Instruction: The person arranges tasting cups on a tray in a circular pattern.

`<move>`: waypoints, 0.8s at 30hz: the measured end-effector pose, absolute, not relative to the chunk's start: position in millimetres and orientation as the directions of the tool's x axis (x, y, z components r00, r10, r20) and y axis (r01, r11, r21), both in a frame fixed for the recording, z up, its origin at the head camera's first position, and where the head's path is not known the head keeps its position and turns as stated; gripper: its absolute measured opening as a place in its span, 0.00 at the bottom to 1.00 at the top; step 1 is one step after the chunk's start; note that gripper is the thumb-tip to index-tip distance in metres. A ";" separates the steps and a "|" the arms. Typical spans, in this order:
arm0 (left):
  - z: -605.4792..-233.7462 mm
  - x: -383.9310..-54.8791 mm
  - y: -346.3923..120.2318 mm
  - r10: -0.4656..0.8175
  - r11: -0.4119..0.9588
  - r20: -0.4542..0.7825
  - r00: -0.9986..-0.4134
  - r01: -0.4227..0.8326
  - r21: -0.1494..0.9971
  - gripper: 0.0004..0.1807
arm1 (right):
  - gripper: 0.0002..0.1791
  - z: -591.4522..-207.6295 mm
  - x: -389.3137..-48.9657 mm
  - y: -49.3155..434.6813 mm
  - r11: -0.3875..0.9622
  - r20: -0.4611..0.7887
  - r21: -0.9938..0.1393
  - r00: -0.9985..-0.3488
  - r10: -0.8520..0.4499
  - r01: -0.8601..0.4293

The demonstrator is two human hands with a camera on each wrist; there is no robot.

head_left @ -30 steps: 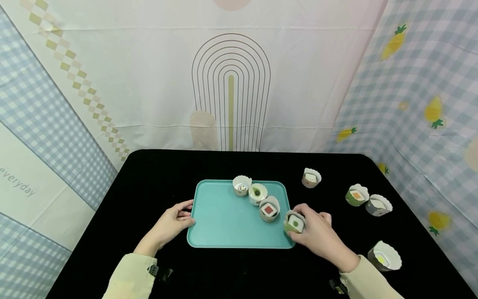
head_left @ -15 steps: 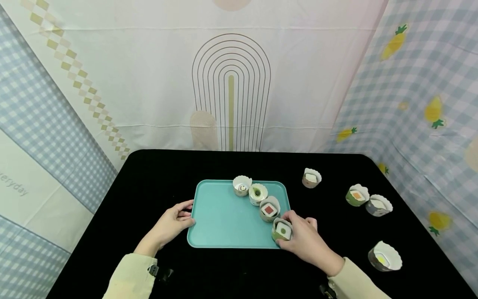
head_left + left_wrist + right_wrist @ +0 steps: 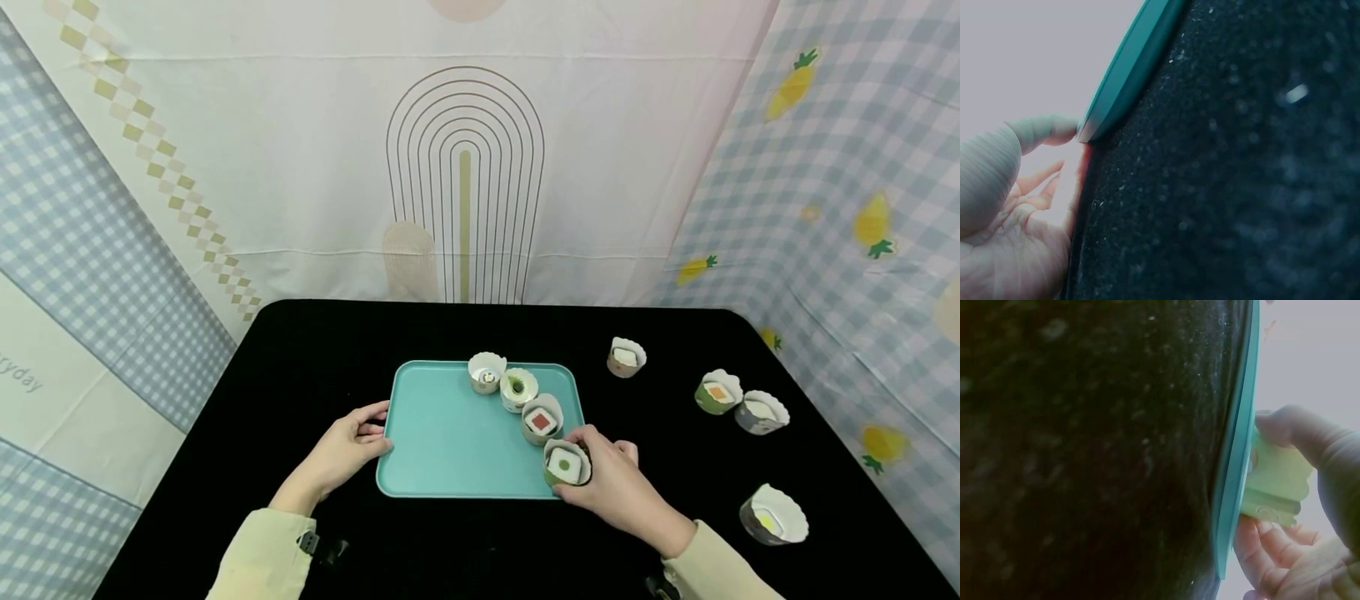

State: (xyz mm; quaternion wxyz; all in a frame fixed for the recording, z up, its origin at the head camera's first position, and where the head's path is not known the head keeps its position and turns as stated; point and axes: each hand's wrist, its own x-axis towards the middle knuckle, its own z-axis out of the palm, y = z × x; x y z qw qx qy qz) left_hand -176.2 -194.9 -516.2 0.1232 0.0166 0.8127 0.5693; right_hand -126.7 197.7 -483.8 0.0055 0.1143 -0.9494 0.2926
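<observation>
A green paper baking cup [image 3: 564, 464] with a white square piece bearing a green dot stands at the near right corner of the turquoise tray [image 3: 457, 442]. My right hand [image 3: 611, 475] holds it, thumb on one side and fingers on the other, as the right wrist view also shows. At the tray's left edge, my left hand [image 3: 337, 450] touches the rim with thumb and fingertips. Three other paper cups are on the tray: a white one [image 3: 487, 372], one with green inside [image 3: 518, 389] and one with a red-topped white piece [image 3: 542, 419].
Right of the tray, on the black table [image 3: 315, 350], stand a cup with a white piece [image 3: 626, 357], a green cup [image 3: 717, 392], a grey cup [image 3: 761, 412] and a dark cup with yellow inside [image 3: 773, 515]. Patterned cloth hangs behind.
My right hand has brought the green cup leftward from the tray's right edge to just in front of the red-topped one, then barely shifted. My left hand stays in place.
</observation>
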 end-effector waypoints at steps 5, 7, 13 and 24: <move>-515.5 -176.2 -194.9 0.169 0.355 -0.180 -0.969 -0.111 0.928 0.35 | 0.34 -483.5 -124.4 206.9 0.797 0.063 -0.567 -0.976 -0.210 -0.208; -515.2 -176.2 -195.1 0.170 0.356 -0.179 -0.969 -0.110 0.928 0.35 | 0.34 -483.5 -123.9 208.8 0.791 0.057 -0.577 -0.976 -0.209 -0.203; -514.8 -175.1 -195.9 0.173 0.360 -0.177 -0.969 -0.105 0.927 0.35 | 0.32 -485.0 -124.7 204.3 0.775 0.048 -0.601 -0.977 -0.207 -0.194; -514.3 -176.4 -194.2 0.164 0.362 -0.172 -0.971 -0.103 0.926 0.35 | 0.30 -487.9 -131.6 186.4 0.773 0.040 -0.604 -0.977 -0.211 -0.192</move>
